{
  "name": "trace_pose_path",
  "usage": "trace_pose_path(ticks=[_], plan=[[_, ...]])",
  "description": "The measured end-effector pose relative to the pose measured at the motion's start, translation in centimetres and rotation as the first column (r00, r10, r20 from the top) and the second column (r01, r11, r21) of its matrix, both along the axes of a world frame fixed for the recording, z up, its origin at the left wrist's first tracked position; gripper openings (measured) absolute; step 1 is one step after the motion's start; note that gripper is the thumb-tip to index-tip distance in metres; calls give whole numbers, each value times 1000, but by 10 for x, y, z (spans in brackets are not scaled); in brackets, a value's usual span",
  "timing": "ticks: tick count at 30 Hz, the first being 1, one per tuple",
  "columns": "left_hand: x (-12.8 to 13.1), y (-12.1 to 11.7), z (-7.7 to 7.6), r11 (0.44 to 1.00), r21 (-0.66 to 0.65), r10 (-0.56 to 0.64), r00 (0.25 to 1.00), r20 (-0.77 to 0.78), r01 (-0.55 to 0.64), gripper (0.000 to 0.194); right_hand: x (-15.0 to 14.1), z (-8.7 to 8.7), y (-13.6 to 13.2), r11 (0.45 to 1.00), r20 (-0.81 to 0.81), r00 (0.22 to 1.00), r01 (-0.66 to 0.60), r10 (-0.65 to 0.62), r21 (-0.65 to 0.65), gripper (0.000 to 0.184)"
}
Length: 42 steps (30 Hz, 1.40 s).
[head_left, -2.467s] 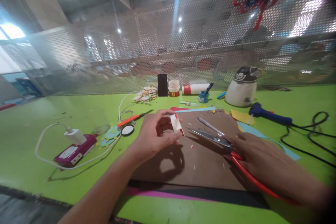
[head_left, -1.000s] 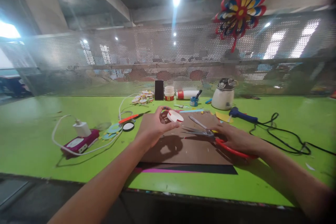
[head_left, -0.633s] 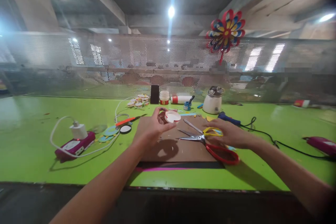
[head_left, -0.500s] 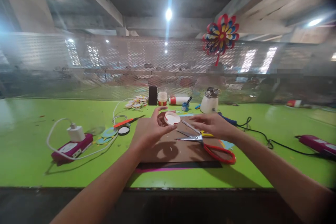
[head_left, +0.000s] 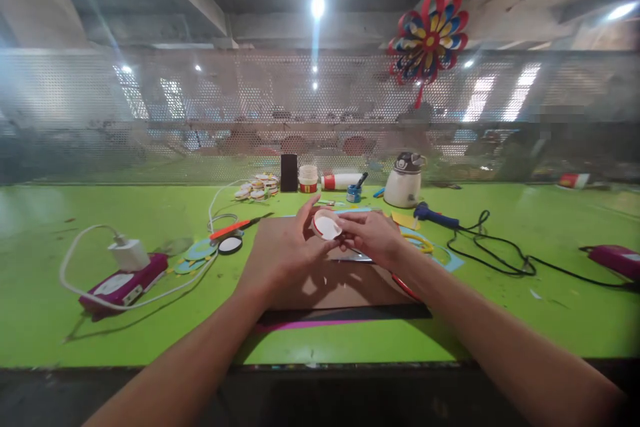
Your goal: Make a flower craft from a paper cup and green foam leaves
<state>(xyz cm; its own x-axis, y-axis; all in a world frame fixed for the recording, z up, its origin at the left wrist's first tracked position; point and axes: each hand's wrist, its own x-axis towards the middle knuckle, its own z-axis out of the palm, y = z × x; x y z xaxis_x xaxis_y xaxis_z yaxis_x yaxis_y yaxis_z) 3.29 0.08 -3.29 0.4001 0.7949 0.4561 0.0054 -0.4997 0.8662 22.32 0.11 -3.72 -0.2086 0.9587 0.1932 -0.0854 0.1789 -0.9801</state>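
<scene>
My left hand (head_left: 287,255) grips a shallow round piece, white inside with a red edge, that looks like a cut-down paper cup (head_left: 327,227). Its thumb and fingers curve around the left side. At the right edge of the cup, the fingers of my right hand (head_left: 373,235) pinch together on the rim. Both hands hover over a brown board (head_left: 300,293). Beneath my right hand lie red-handled scissors (head_left: 405,287), mostly hidden by the hand and forearm. Yellow handles (head_left: 420,242) of another tool show just beyond my right wrist.
Left: an orange utility knife (head_left: 230,229), a round black lid (head_left: 231,245) and a purple power strip (head_left: 125,283) with a white charger. Behind: a phone (head_left: 289,173), paper cups (head_left: 309,180), a blue jar (head_left: 354,193) and a white jug (head_left: 403,188). Right: a corded blue glue gun (head_left: 436,215).
My right hand has moved left from above the scissors to the cup and now pinches its rim. The left hand still holds the cup. The view has shifted slightly.
</scene>
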Motion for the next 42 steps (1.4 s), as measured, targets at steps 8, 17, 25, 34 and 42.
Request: trace_pose_path(ticks=[8, 17, 25, 34, 42], plan=[[10, 9, -9, 726, -457, -308, 838, 451, 513, 39, 9, 1, -13, 990, 43, 995, 88, -93, 108, 37], [13, 17, -18, 597, -465, -446, 752, 485, 654, 43, 5, -1, -17, 968, 126, 972, 174, -198, 181, 33], [13, 13, -13, 596, -484, -388, 757, 525, 641, 42, 8, -2, -15, 946, 172, 954, 197, -246, 259, 34], [7, 9, -2, 555, -506, -328, 733, 596, 660, 36, 7, 3, -17, 913, 239, 924, 204, -298, 353, 42], [-6, 16, 1, 715, -483, -130, 775, 619, 506, 28, 36, 6, -7, 822, 501, 667, 331, -551, 463, 35]])
